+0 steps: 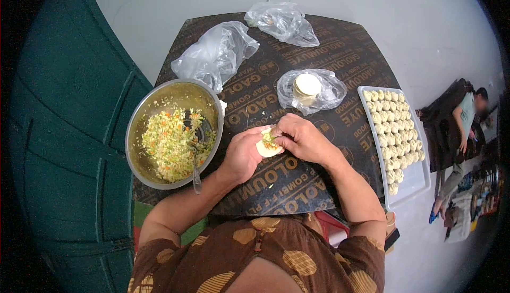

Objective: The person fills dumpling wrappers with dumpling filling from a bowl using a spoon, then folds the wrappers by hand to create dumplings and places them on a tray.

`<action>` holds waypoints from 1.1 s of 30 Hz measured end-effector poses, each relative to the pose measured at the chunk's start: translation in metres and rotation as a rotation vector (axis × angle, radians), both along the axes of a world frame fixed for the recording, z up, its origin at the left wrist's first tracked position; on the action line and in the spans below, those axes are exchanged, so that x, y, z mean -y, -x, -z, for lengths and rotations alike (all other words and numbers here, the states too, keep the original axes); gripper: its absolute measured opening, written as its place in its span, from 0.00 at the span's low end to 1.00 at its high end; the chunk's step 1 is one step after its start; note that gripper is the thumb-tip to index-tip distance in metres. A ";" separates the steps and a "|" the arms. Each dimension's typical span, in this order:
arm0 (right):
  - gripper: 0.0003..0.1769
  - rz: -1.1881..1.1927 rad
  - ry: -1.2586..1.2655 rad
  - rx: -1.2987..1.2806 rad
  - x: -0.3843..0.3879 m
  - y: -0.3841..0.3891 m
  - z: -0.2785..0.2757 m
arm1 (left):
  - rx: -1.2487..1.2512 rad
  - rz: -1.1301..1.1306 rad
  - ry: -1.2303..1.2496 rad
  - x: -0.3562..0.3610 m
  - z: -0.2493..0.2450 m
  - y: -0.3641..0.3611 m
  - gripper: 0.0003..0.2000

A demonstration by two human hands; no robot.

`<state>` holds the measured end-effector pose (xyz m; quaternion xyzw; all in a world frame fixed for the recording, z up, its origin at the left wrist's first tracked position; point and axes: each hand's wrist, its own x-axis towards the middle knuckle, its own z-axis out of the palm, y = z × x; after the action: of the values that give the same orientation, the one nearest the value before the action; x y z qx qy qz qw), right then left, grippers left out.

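Gleaming bowl (159, 97) of filling (169, 145); dumpling tray (415, 178)

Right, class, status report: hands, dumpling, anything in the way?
Left hand cradles the open dumpling, filling showing. Right hand pinches its edge. Bowl left, tray right, both apart from hands; nothing in the way.

A dark printed surface (350, 64) (its lettering repeats across the board) carries a metal bowl (159, 99) of chopped filling (170, 144) at its left edge. A crumpled plastic bag (215, 53) and a second bag (281, 22) lie along the far side. A clear bag (330, 97) with stacked round wrappers (307, 85) sits mid-board. A white tray (414, 181) of dumplings (393, 128) lies at the right edge.
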<state>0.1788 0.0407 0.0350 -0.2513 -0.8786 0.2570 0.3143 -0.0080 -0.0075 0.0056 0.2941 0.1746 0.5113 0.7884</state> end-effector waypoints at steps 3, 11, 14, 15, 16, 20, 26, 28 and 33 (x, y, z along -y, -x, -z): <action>0.06 0.007 0.013 0.007 0.001 0.000 -0.002 | -0.036 0.002 -0.004 0.000 0.001 -0.001 0.17; 0.05 0.008 0.025 -0.007 0.002 -0.002 -0.007 | -0.168 -0.053 -0.002 0.001 0.004 -0.003 0.17; 0.06 0.026 0.039 -0.062 0.000 -0.003 -0.004 | -0.155 -0.043 -0.019 -0.001 0.005 -0.001 0.18; 0.06 0.048 0.044 -0.094 0.000 -0.003 -0.003 | -0.153 -0.044 -0.020 0.000 0.005 -0.001 0.18; 0.06 0.047 0.043 -0.092 0.000 -0.002 -0.003 | -0.151 -0.039 -0.014 0.000 0.004 -0.002 0.17; 0.04 0.019 0.016 -0.026 0.002 0.001 -0.003 | -0.151 -0.025 -0.019 0.002 0.004 -0.003 0.17; 0.04 0.075 0.128 -0.091 0.002 -0.003 -0.009 | -0.157 -0.054 0.013 0.001 0.003 -0.002 0.17; 0.04 0.092 0.129 -0.101 0.000 -0.005 -0.010 | -0.134 -0.039 -0.006 0.001 -0.001 -0.001 0.17; 0.04 0.046 0.023 -0.042 -0.003 -0.004 0.001 | -0.125 -0.050 -0.005 0.002 0.003 -0.003 0.17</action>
<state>0.1823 0.0433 0.0338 -0.2696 -0.8629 0.2648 0.3355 -0.0046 -0.0094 0.0023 0.3229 0.2293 0.5122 0.7621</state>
